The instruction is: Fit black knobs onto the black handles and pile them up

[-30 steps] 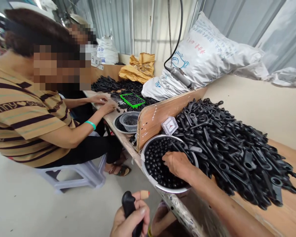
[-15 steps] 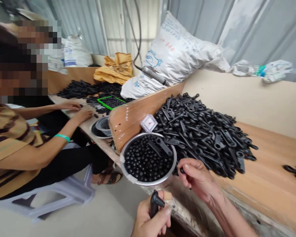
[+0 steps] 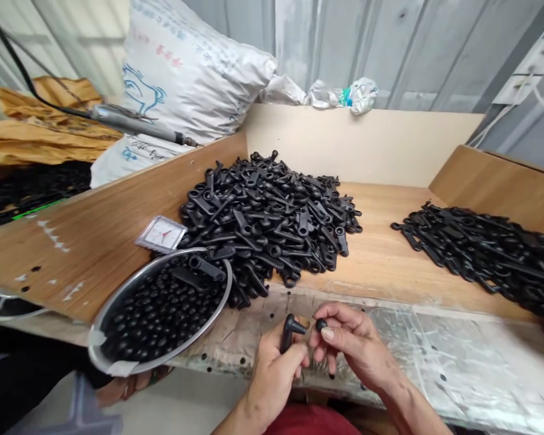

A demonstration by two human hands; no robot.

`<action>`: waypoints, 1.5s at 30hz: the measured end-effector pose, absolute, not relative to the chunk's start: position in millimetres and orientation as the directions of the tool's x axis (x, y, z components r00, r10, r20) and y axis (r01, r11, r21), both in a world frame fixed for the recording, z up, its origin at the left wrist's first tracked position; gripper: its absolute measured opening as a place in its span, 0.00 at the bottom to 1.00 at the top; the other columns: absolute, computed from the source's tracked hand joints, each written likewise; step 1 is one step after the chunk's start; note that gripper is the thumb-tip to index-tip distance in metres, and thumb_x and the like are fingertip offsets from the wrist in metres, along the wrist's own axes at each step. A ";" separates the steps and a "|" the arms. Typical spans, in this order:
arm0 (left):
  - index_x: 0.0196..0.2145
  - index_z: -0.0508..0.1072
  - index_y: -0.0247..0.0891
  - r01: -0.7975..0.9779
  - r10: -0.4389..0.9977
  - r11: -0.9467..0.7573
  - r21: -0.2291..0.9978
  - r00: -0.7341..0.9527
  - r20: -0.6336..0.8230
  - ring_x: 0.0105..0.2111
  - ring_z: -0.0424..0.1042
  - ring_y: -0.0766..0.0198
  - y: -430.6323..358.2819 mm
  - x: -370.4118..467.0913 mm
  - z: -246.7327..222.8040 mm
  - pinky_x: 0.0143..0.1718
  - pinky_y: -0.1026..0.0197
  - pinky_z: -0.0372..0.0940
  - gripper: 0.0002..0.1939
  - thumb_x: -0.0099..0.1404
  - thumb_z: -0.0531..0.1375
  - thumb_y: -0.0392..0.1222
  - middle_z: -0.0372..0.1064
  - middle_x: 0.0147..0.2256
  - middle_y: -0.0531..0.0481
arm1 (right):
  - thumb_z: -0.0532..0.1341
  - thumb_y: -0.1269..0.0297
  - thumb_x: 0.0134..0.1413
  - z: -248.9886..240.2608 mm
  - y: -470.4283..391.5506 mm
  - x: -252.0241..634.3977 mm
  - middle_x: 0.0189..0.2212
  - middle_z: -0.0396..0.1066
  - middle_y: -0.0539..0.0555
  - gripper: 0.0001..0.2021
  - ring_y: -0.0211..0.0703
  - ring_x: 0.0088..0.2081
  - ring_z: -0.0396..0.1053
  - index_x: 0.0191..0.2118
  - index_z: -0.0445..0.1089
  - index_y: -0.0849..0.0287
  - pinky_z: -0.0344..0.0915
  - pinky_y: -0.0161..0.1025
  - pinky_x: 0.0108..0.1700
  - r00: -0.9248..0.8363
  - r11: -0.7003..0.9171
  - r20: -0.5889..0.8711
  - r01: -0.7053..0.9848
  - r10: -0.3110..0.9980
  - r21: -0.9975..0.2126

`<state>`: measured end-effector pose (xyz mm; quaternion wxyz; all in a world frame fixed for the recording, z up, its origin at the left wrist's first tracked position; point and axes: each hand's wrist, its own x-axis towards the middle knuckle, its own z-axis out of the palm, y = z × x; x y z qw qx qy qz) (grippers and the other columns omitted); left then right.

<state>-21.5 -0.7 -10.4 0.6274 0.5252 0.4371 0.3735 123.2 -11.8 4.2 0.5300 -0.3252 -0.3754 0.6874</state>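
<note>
My left hand (image 3: 272, 371) is closed around a black plastic crank handle (image 3: 287, 339), whose short peg points right. My right hand (image 3: 358, 341) pinches a small black ball knob (image 3: 321, 324) between thumb and fingers, just apart from the peg's tip. A small dark spot shows below its lower fingertips; I cannot tell what it is. To the left, a metal bowl (image 3: 229, 287) holds many black ball knobs (image 3: 158, 314), with a few crank handles lying on top. Behind my hands lies a large heap of black crank handles (image 3: 272, 217).
A second heap of black handles (image 3: 485, 248) lies at right. A wooden divider (image 3: 95, 241) stands left, with a small square clock (image 3: 162, 234) by it. Beyond are a white sack (image 3: 190, 66) and a corded tool (image 3: 136, 124). Worn plastic film (image 3: 435, 350) covers the table's front.
The view has swung right, so the co-worker's upper body has left it. My right hand has come from beside the bowl to near the handle's peg, carrying the ball knob.
</note>
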 end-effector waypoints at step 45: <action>0.45 0.65 0.38 0.803 0.886 -0.379 0.459 0.459 -0.071 0.38 0.73 0.56 12.1 -12.5 -22.2 0.39 0.58 0.64 0.16 0.60 0.47 0.32 0.73 0.35 0.45 | 0.63 0.54 0.41 -28.9 -13.8 136.0 0.17 0.67 0.50 0.16 0.36 0.19 0.63 0.31 0.74 0.63 0.60 0.32 0.19 0.005 -0.158 -0.159 -0.044 0.987 -0.986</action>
